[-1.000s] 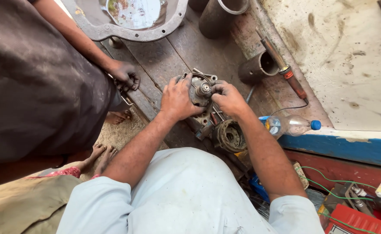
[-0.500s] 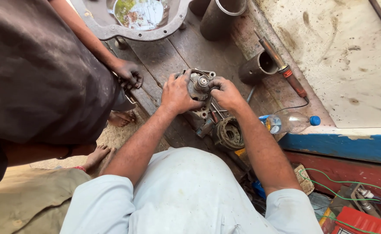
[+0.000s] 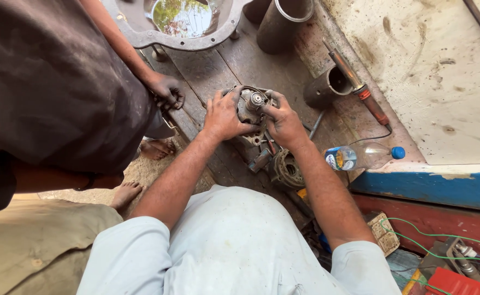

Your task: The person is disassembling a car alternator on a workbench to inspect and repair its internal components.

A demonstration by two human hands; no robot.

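- My left hand (image 3: 223, 116) and right hand (image 3: 284, 121) grip a greasy metal casting (image 3: 251, 106) from both sides, fingers curled tight around its lumpy rim.
- The casting sits on the surface (image 3: 218, 71), dark, oil-stained wooden planks; a round shiny shaft end sticks up from its middle.
- A second person's grimy hand (image 3: 166, 90) rests on the planks just beside it.
- Near my right forearm lie a copper-wound coil (image 3: 288, 169) and a clear plastic bottle (image 3: 363, 157) with a blue cap.
- Two dull steel pipes (image 3: 327, 86) stand further off.
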